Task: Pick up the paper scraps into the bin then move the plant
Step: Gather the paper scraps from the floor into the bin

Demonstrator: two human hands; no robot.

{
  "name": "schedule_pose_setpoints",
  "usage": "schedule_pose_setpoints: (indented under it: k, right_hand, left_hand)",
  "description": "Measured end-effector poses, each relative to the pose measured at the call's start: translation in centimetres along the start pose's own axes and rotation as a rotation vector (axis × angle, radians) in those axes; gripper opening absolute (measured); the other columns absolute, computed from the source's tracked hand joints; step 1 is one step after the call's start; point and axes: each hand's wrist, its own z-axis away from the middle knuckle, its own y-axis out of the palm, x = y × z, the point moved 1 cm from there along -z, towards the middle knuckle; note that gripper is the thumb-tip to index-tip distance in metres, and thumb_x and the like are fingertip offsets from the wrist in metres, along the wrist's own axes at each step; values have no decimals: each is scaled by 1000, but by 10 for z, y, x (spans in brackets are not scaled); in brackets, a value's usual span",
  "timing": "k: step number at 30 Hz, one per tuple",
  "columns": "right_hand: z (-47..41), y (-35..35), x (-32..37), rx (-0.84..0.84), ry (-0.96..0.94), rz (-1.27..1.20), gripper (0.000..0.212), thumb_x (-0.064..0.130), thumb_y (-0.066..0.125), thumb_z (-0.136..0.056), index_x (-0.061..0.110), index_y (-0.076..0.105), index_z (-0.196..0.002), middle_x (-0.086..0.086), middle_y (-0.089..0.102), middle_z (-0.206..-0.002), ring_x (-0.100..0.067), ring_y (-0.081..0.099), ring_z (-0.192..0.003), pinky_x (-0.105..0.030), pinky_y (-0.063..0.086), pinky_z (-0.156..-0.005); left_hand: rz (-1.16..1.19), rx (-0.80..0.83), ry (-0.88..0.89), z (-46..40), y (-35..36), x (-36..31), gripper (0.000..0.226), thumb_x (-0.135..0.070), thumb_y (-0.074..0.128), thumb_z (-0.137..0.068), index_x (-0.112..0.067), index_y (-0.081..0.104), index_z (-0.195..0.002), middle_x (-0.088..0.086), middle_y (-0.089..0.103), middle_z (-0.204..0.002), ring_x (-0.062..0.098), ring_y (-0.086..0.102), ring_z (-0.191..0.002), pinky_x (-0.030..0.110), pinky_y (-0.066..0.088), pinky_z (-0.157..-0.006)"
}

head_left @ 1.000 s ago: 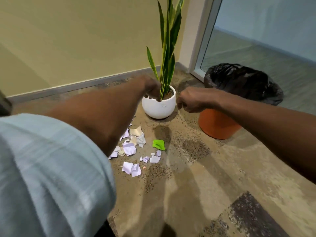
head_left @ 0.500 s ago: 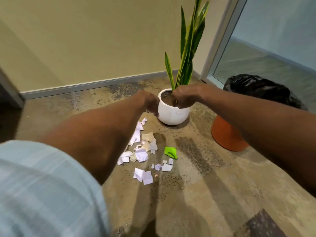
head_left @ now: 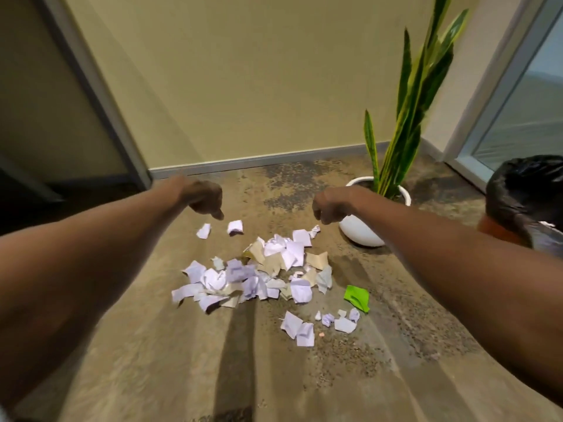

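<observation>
The left hand (head_left: 203, 198) hung above the carpet (head_left: 396, 376) at about 10 o'clock from the paper scraps (head_left: 259, 275), knuckles up, fingers curled downward and holding nothing visible. Its fingertips pointed at two small white pieces (head_left: 235, 226) lying apart from the main heap, at that heap's 11 o'clock; in my judgement the hand was posed to gather those outliers first.

The scraps lay on the floor, none yet lifted. The main heap ran long from 9 o'clock to 3 o'clock across the view, white and tan pieces overlapping. A green scrap (head_left: 357, 298) sat at its 4 o'clock, and a smaller scatter at 5 o'clock. The spread suggested several handfuls would be needed.

The right hand (head_left: 332, 207) hovered at the heap's 1 o'clock, likewise loosely curled and empty, just above the nearest white piece and in front of the white pot (head_left: 359, 231). Whether any fingertip touched paper could not be determined.

The plant (head_left: 408, 117) stood upright in that pot, its long axis vertical, blades pointing toward 12 o'clock with a slight lean to 1 o'clock. It stood close against the heap's far right edge, untouched.

The bin (head_left: 524, 190), lined with a black bag, stood at 3 o'clock of the plant, partly cut off by the frame edge; its nearness favoured short carries
</observation>
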Motion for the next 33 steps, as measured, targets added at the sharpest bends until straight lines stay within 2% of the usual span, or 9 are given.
schedule_pose_setpoints:
  k: [2,5,8,12,19,23,26,30,33]
  right_hand:
    - [-15,7,11,-7,-53,38,31,10,57,-94,3,68,-122,-14,69,-121,-27,67,-105,-33,50,-74]
    - [-35,27,17,3,-110,94,33,13,60,-93,4,67,-124,-15,67,-124,-30,64,-113,-37,54,-91]
    - [-48,46,13,26,-107,58,48,22,67,-90,8,56,-135,-11,63,-128,-28,61,-114,-35,52,-88]
    - [-71,72,7,-24,-96,4,73,34,76,-85,11,43,-145,-13,53,-136,-29,56,-120,-36,51,-91]
    - [-116,113,16,-132,-35,23,97,24,81,-80,16,18,-154,-21,20,-155,-38,32,-137,-46,47,-100]
    - [-135,133,30,-162,7,85,114,26,82,-78,20,1,-158,-27,-4,-161,-45,15,-146,-53,36,-109]
    - [-146,142,31,-130,66,9,126,28,88,-70,26,-2,-158,-26,-7,-161,-48,9,-147,-59,31,-111]
    - [-158,143,25,-78,135,-159,132,18,90,-68,33,-6,-157,-28,-17,-160,-53,-4,-147,-67,19,-113]
    - [-165,140,27,-52,150,-227,123,4,82,-76,37,-5,-157,-26,-24,-159,-54,-12,-146,-72,11,-113]
  left_hand:
    - [32,0,-15,-1,11,6,42,-33,59,-97,-4,62,-127,11,64,-123,25,59,-113,29,42,-91]
    - [61,-55,-7,-7,30,11,47,-36,63,-94,-6,58,-131,13,63,-125,29,58,-115,35,46,-97]
    - [116,-109,3,-19,66,5,58,-39,62,-94,-9,45,-141,13,59,-133,29,57,-118,38,48,-97]
    - [166,-59,-11,-36,117,-6,64,-39,62,-93,-9,37,-143,16,55,-136,29,57,-116,41,51,-95]
    - [216,-146,-60,-74,153,-4,60,-49,47,-98,-13,36,-144,21,42,-145,37,45,-127,51,48,-99]
    - [372,-261,-188,-113,161,1,74,-62,44,-93,-14,31,-148,21,28,-155,44,31,-138,60,41,-104]
    - [518,-289,-314,-147,171,9,96,-81,42,-80,-18,25,-150,24,21,-156,51,22,-140,67,32,-107]
    - [626,-241,-413,-188,190,18,111,-95,35,-65,-30,15,-152,27,10,-159,57,8,-142,73,18,-109]
    - [665,-139,-378,-213,202,18,122,-103,31,-51,-38,8,-152,27,0,-161,57,0,-143,74,11,-108]
